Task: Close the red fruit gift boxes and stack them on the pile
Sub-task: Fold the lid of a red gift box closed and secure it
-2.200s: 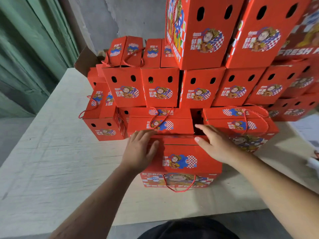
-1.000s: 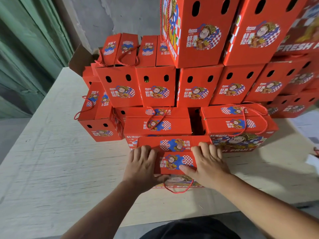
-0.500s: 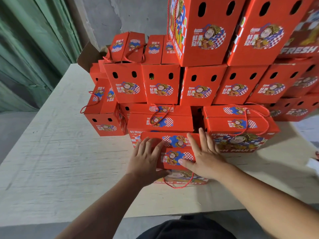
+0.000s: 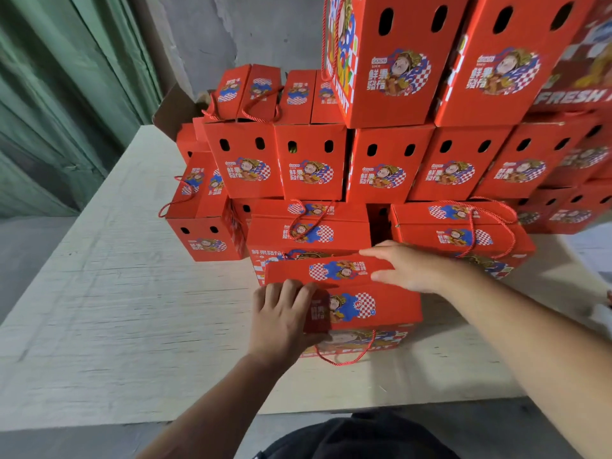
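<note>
Right now the gift box (image 4: 361,306) lies on the desk (image 4: 116,309) dead ahead of the person, at twelve o'clock from the body, its long axis running nine to three, across the reach. Left hand (image 4: 284,318) sits at the box's nine o'clock end, fingers curled over the top edge and gripping a small red flap (image 4: 317,314) there. Right hand (image 4: 409,268) is out at the three o'clock end, fingers fairly straight, resting flat on the far lid panel (image 4: 331,270) that stands slightly raised. So the box is bracketed, one hand at each short end. The pile (image 4: 381,167) rises at twelve o'clock just behind, nearly touching. A rope handle (image 4: 344,357) dangles off the near side at six. My read: lid not fully seated yet, with tucking to come before any lift.
</note>
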{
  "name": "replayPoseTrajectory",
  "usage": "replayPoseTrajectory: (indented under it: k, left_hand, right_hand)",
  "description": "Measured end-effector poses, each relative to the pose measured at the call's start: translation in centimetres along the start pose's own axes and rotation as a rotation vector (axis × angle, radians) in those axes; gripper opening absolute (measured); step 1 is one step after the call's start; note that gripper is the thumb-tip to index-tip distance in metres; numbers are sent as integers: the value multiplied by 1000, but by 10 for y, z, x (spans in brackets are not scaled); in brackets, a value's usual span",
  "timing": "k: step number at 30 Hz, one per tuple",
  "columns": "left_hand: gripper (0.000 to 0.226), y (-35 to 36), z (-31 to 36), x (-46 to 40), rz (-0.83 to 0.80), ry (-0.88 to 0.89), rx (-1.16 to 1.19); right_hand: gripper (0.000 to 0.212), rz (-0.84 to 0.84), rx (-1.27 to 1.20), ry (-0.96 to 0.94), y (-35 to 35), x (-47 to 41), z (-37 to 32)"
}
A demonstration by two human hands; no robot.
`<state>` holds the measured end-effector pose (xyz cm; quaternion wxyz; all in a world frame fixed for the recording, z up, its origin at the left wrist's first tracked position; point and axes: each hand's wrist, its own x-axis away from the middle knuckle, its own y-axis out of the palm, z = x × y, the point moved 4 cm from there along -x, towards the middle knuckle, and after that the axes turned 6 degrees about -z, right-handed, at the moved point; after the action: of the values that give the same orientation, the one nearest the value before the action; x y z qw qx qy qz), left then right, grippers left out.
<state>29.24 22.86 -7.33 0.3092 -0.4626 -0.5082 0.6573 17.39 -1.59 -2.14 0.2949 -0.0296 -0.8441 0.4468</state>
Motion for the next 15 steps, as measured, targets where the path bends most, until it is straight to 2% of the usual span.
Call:
replayPoseTrajectory:
  k: [2,6,10,12,15]
  left_hand:
    - [94,1,0,2,-16,19,7]
    - [88,5,1,5,-25,-3,53]
    - [84,9,6,16,76,31,70]
    - [83,10,9,25,102,56,60]
    - [84,11,8,26,88,30,91]
  right_hand:
    - [80,-117,153,12,-9,-10,-6]
    - [92,-155,429,-6,-2,-22,-19]
    - [109,-171,399,-90,-6,-16,-14]
    - [110,-197,414,-83,-2,-10,-12]
    - [99,-123,458,-86,6,-7,-10]
